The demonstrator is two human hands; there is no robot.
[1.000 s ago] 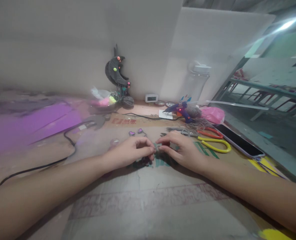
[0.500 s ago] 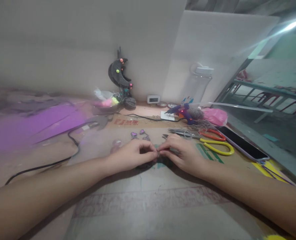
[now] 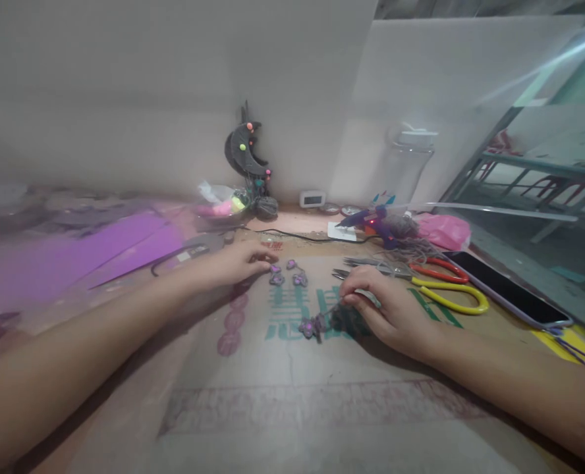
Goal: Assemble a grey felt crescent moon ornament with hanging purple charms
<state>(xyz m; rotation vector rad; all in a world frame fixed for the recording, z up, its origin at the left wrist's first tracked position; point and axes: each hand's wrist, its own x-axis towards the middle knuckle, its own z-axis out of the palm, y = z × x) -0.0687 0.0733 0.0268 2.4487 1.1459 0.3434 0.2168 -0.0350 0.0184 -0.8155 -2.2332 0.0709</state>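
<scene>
My left hand [image 3: 250, 262] reaches out over the mat, thumb and fingers apart, nothing visible between them. Just by its fingertips lie small grey pieces with purple centres, one of them a flower-like piece [image 3: 299, 278]. My right hand [image 3: 379, 304] is closed in a pinch on a thin grey strand [image 3: 333, 308]. That strand seems to run to another small purple-and-grey flower-like piece [image 3: 308, 326], low over or on the mat; I cannot tell which. Pliers with yellow handles [image 3: 453, 295] lie just behind my right hand, their jaws partly showing.
Red-handled pliers [image 3: 441, 268] and a phone [image 3: 510, 289] lie to the right. A blue glue gun [image 3: 371, 218] with a clear stick stands behind, near grey yarn [image 3: 405, 227]. Purple sheets [image 3: 124, 247] spread at left. A moon-shaped ornament [image 3: 246, 151] leans against the wall.
My hands were together at the middle; now they are apart. The left has moved out to the small pieces. The right has shifted right, and the flower-like piece below it now shows.
</scene>
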